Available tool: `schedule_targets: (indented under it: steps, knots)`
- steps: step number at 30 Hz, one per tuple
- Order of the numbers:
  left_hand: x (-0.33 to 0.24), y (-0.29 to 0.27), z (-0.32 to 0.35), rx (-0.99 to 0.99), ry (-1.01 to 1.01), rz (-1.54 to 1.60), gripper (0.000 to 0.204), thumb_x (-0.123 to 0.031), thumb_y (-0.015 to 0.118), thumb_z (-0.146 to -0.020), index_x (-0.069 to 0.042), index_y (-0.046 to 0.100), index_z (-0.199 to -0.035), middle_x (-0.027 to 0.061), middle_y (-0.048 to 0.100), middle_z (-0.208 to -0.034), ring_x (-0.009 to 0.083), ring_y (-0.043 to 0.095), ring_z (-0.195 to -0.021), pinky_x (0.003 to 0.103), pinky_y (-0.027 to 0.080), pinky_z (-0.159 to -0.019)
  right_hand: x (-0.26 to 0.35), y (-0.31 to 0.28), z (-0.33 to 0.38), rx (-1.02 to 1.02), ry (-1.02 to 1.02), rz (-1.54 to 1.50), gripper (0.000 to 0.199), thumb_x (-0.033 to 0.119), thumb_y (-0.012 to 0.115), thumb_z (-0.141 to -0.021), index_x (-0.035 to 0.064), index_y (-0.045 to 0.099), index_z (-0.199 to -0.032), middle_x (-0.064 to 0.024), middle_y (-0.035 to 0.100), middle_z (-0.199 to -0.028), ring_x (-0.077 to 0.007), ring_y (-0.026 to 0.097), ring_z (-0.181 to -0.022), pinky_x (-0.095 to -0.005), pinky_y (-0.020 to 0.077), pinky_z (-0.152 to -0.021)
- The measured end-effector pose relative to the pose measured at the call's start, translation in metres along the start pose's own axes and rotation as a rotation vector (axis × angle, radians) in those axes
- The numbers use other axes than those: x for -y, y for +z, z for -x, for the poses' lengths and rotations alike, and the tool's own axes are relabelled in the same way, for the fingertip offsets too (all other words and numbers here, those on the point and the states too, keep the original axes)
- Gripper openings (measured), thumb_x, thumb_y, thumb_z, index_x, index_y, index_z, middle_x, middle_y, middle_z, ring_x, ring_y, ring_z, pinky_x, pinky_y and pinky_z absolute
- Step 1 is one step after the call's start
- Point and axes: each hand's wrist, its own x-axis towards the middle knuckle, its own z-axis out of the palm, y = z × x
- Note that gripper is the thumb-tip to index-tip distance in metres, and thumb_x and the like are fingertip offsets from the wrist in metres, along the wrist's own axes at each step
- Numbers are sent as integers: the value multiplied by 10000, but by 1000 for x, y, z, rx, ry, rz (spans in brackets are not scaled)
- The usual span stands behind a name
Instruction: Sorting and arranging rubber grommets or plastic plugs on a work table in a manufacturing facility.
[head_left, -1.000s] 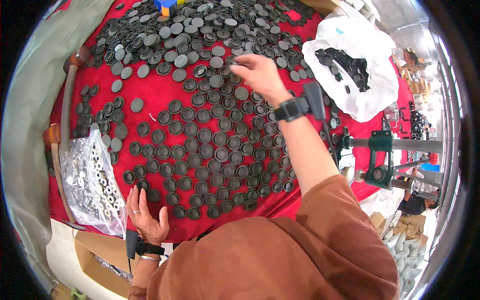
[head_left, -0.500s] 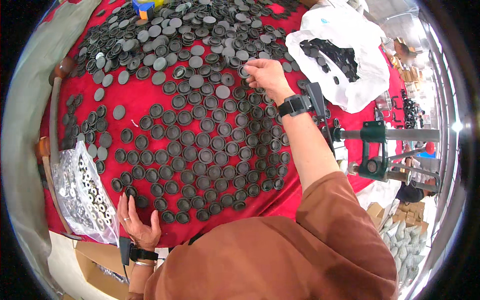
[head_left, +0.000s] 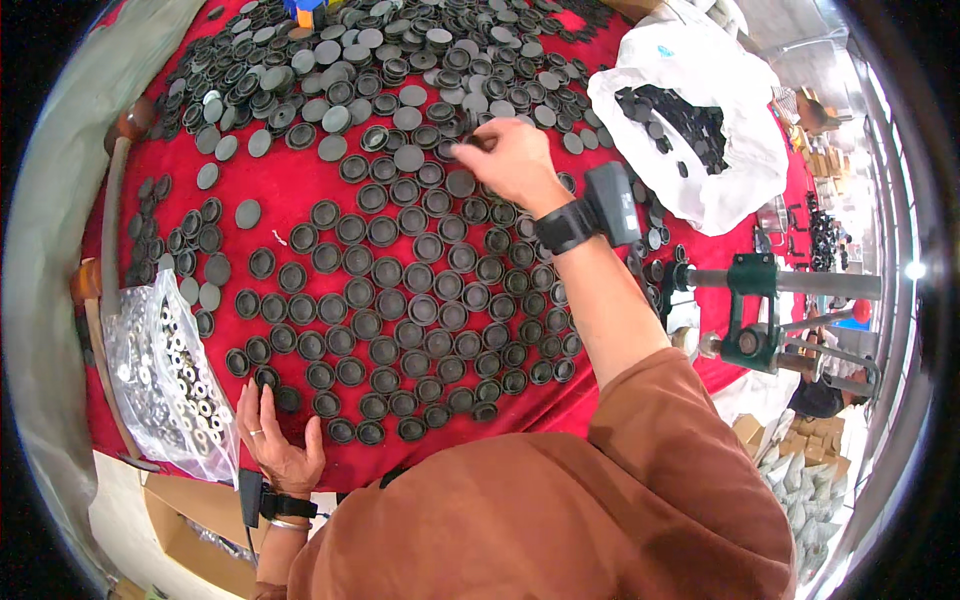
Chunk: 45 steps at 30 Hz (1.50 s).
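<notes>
Many round black caps (head_left: 391,303) lie on a red cloth (head_left: 225,345), the nearer ones spread in loose rows with their hollow side up. My right hand (head_left: 512,165) is over the far edge of these rows, its thumb and fingers pinched around a black cap (head_left: 480,143) that shows only in part. At the near left, my left hand (head_left: 280,445) rests on the cloth with fingers stretched and apart. Its fingertips touch a black cap (head_left: 267,377) at the near end of the rows.
A large heap of caps (head_left: 350,70) covers the far side. A white sack (head_left: 735,185) of black pieces lies far right, near a green metal hand press (head_left: 752,310). At left are a clear bag (head_left: 150,380) of ring-shaped parts and a wooden-handled tool (head_left: 88,280).
My right hand has moved left and slightly nearer, its back turned more upward. My left hand stays in place. The view has shifted slightly.
</notes>
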Motion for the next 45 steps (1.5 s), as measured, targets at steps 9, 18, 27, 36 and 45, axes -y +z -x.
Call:
schedule_targets:
  steps: [9, 18, 27, 36, 45]
  knots:
    - [1, 0, -1, 5, -9, -15, 693, -214, 719, -763, 12, 446, -1358, 228, 435, -1404, 427, 407, -1289, 531, 334, -1068, 0, 17, -17, -91, -108, 25, 322, 255, 662, -831, 54, 689, -1082, -206, 670, -906, -360, 652, -888, -429, 532, -799]
    - [1, -4, 0, 43, -17, 28, 669, -275, 642, -841, 23, 397, -1388, 251, 404, -1425, 429, 386, -1310, 520, 294, -1094, 18, -4, -43, 63, 92, 39, 339, 296, 760, -717, 57, 700, -949, -172, 700, -951, -335, 676, -919, -441, 544, -798]
    - [8, -8, 14, -87, -40, 197, 643, -240, 620, -844, 35, 397, -1380, 254, 368, -1442, 432, 377, -1314, 521, 309, -1086, -86, -42, 48, -221, 130, -112, 383, 276, 666, -760, 44, 674, -1065, -200, 679, -1035, -335, 654, -995, -400, 515, -885]
    - [-107, -97, -125, 942, 86, 1499, 173, -82, 564, -941, 19, 637, -1061, 215, 612, -1155, 309, 619, -1010, 374, 472, -928, -56, -69, 72, -199, 176, -85, 288, 282, 677, -861, 48, 705, -1026, -166, 696, -984, -291, 684, -885, -371, 540, -805]
    - [-204, -102, -114, 1190, 391, 2537, 344, 40, 507, -763, 19, 629, -1084, 153, 642, -1097, 284, 642, -952, 351, 509, -750, 40, 17, 2, -10, -341, 89, 298, 243, 717, -812, 42, 650, -1020, -135, 607, -929, -336, 623, -808, -405, 510, -728]
